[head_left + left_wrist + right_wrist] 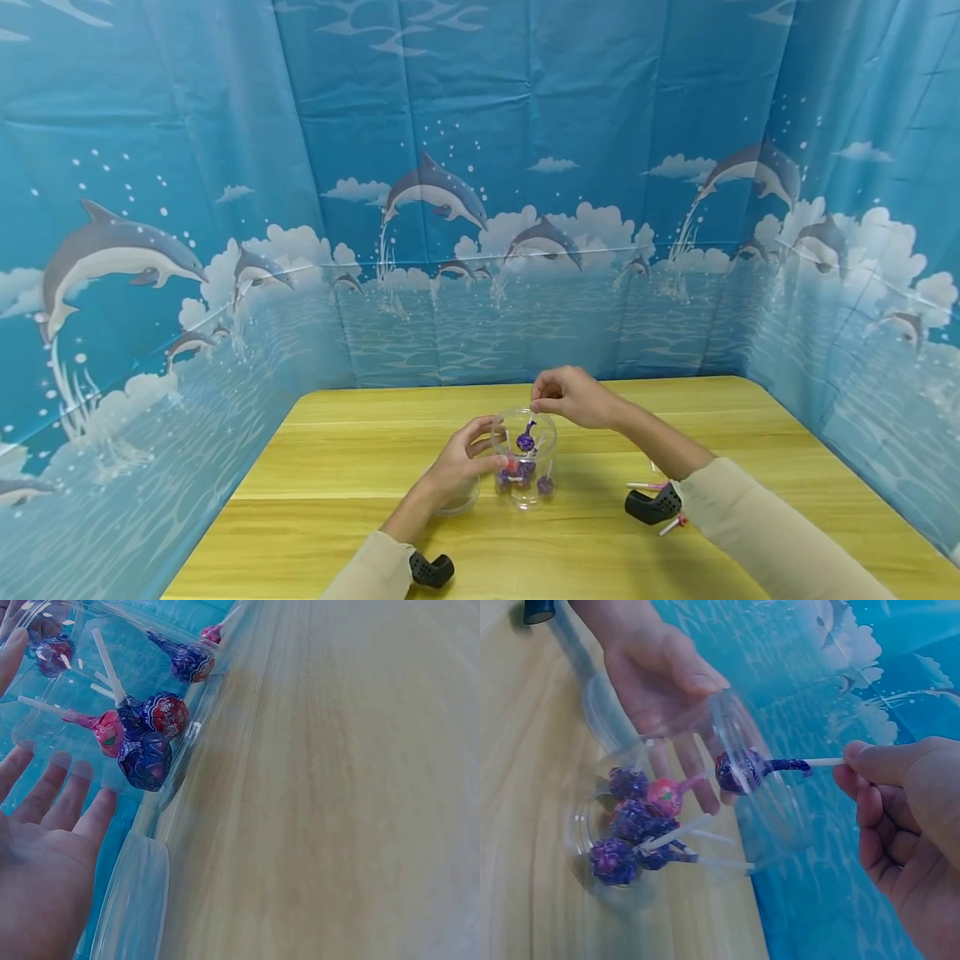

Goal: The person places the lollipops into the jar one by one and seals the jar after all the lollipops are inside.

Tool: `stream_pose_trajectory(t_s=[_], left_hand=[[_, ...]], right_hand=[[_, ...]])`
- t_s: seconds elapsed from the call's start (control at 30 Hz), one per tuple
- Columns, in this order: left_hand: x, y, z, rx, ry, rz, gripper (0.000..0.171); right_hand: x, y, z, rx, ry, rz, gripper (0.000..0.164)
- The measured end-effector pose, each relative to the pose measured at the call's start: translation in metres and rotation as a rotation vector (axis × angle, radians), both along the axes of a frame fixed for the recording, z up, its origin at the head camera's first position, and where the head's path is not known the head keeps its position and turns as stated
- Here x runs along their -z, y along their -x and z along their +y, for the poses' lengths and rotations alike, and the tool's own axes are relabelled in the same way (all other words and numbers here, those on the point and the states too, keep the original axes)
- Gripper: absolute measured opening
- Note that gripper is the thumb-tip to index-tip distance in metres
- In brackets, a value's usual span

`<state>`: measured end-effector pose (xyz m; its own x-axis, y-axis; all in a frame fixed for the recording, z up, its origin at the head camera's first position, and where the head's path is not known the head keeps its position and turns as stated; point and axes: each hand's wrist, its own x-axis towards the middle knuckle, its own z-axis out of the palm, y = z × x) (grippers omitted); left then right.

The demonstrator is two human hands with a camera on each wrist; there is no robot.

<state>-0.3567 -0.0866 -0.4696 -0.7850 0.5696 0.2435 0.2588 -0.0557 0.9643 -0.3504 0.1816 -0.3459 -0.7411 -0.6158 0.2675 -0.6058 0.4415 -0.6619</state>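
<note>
A clear plastic jar (556,435) stands on the table with several lollipops (626,817) in it, mostly in purple wrappers, one in pink. My left hand (459,463) holds the jar's left side, thumb in front and fingers behind; in the left wrist view those fingers (64,799) look nearly straight against the wall. Above the jar, my right hand (576,398) pinches the white stick of a purple-wrapped lollipop (526,442) between thumb and forefinger. That lollipop's head hangs inside the jar's mouth, above the others, as the right wrist view also shows.
A clear round lid (461,502) lies on the yellow wood-grain table (337,475) beside the left hand. Loose lollipops (673,525) with white sticks lie under the right forearm, partly hidden by the black wrist mount (652,505). A blue dolphin-print curtain (465,317) hangs behind the table.
</note>
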Motion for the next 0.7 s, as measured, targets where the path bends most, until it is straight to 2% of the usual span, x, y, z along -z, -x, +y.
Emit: stream_pose_trajectory(t_s=[0.2, 0.47, 0.7], left_hand=[[-0.002, -0.001, 0.001, 0.000, -0.017, -0.003, 0.063], [-0.001, -0.002, 0.000, -0.014, 0.012, 0.000, 0.069], [0.000, -0.001, 0.000, -0.012, 0.008, 0.002, 0.067]], right_hand=[[0.008, 0.000, -0.006, -0.028, -0.048, -0.009, 0.008], [0.017, 0.001, -0.014, -0.083, -0.125, 0.031, 0.010], [0.019, 0.000, -0.016, -0.139, -0.139, 0.044, 0.010]])
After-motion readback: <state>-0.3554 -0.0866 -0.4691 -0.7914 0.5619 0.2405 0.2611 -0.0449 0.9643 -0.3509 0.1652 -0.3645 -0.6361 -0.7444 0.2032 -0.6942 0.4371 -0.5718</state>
